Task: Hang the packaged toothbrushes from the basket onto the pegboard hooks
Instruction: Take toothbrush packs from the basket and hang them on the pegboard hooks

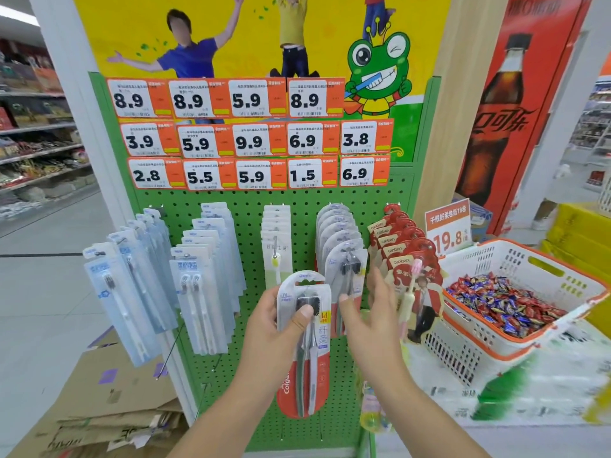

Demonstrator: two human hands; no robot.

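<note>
Presently a packaged toothbrush [305, 338] is gripped in the left hand [274, 328], thumb across its front, just below the matching row [340, 246] on the pegboard [251, 206]; it is not yet hung. The right hand [370, 312] is released, fingers spread, beside that row. Five hooks are already stocked. The task's basket cannot be identified.

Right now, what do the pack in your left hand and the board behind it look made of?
Toothbrush pack: seemingly a glossy clear plastic blister over printed card; it catches highlights and the brushes show through. Pegboard: probably green-painted sheet metal, a flat, even surface with regular punched holes.
</note>
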